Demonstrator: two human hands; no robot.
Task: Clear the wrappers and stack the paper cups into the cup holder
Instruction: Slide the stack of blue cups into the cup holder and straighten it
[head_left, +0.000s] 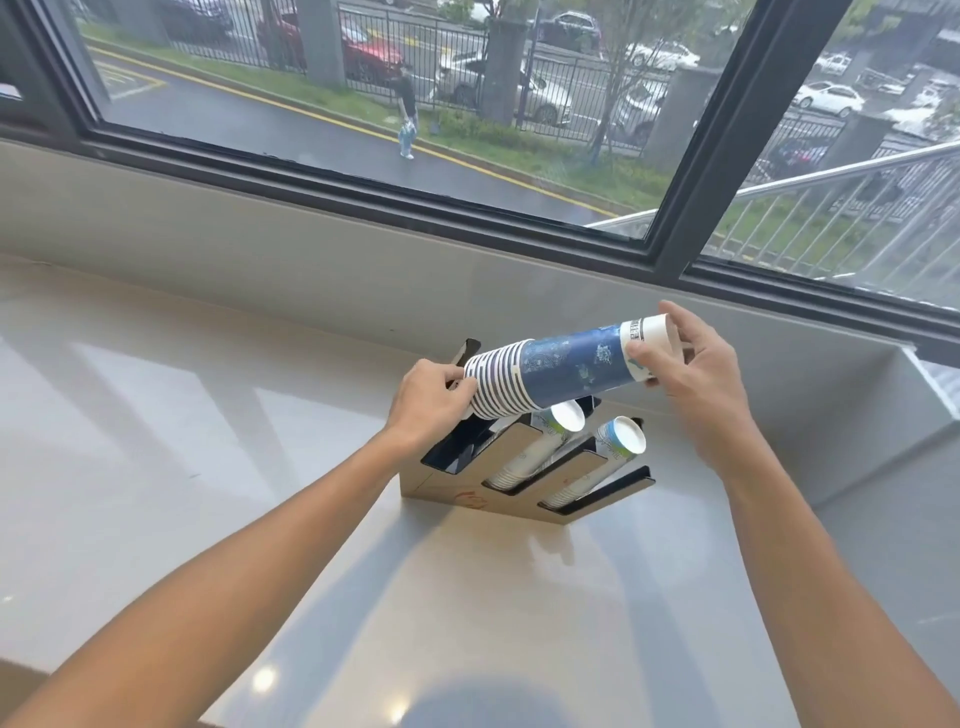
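A person at a pale, glossy countertop (156, 415) beneath a wide window (363, 104) holds a nested stack of blue paper cups (566, 366) lying nearly level in the air, both bare forearms reaching in from the near edge. The left hand (428, 397) grips the stack's rim end, where the white lips of many cups show in close rings, fingers curled around the lower side and thumb across the top. The stack runs rightward and slightly up, its blue printed wall giving way to a white band with dark lettering at the base end. Directly below it sits the cup holder (519, 478), a black slanted rack with a pale front panel and three channels: the left channel looks empty (its inside is dark and partly hidden by the hand), while the middle and right channels each carry a stack of white cups (545, 447) lying on the slope, bases pointing up and to the right. The blue stack hovers just above the rack's left channel, apart from it. The right hand (691, 374) pinches the base end, thumb on the near side and fingers wrapped behind. Outside the glass, a road, a fence and parked cars are visible.
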